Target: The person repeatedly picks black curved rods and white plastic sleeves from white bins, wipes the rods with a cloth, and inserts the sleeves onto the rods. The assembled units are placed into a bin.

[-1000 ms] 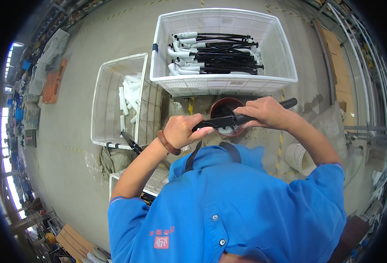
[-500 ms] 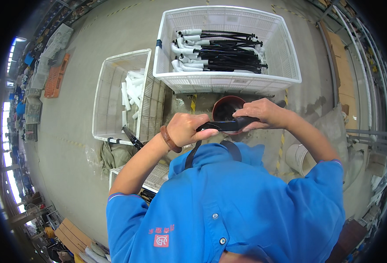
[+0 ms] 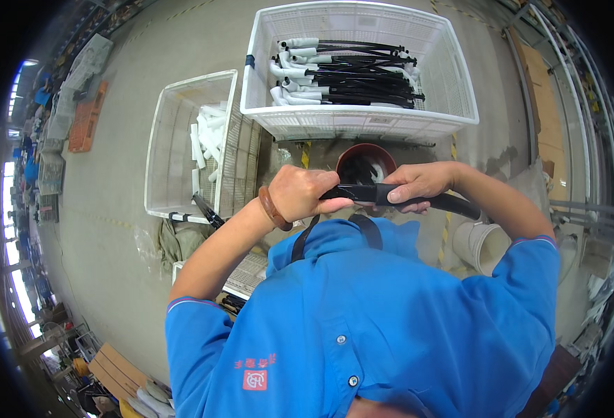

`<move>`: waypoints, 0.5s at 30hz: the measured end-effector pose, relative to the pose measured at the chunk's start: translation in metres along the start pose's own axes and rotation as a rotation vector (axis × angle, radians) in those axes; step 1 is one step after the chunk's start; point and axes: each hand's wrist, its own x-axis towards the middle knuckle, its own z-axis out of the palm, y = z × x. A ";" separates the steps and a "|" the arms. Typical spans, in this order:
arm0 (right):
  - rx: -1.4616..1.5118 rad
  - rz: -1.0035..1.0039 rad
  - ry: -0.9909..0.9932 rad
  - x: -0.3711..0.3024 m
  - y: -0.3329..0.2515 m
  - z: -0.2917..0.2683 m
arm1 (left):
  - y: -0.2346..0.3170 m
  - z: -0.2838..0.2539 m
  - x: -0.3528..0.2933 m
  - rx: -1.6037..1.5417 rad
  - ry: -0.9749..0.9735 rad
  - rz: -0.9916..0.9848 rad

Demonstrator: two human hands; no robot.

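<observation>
In front of my chest a glossy black tube (image 3: 356, 192) lies roughly level between my hands. My left hand (image 3: 303, 193) is closed around its left part, with the fingers mostly hidden. A matt black sleeve (image 3: 458, 205) covers the right part of the tube and runs out past my other hand, curving slightly down to the right. My right hand (image 3: 418, 184) grips this sleeve, thumb on top near the sleeve's inner edge. Just beyond the tube stands a reddish-brown bucket (image 3: 349, 150) with dark pieces in it, partly hidden by my hands.
A large white crate (image 3: 363, 127) ahead holds several black bent tubes (image 3: 370, 78) with white sleeves. At left, a smaller white crate (image 3: 175, 139) contains white sleeves (image 3: 211, 132). A white bucket (image 3: 477, 247) lies tipped at right. Another crate (image 3: 248, 275) is partly hidden beside my left arm.
My right hand has turned and shifted slightly right along the sleeve. The sleeve's outer end, earlier pointing up to the right, now slopes down to the right. My left hand still grips the tube.
</observation>
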 end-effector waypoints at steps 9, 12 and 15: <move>-0.944 -0.024 0.500 0.048 0.008 0.034 | -0.006 0.027 0.008 0.000 -0.204 -0.023; -1.069 -0.082 0.696 0.061 0.005 0.036 | -0.006 0.020 0.011 0.001 -0.265 -0.132; -1.066 -0.311 0.957 0.060 -0.010 0.031 | 0.002 0.001 0.020 0.059 -0.047 -0.210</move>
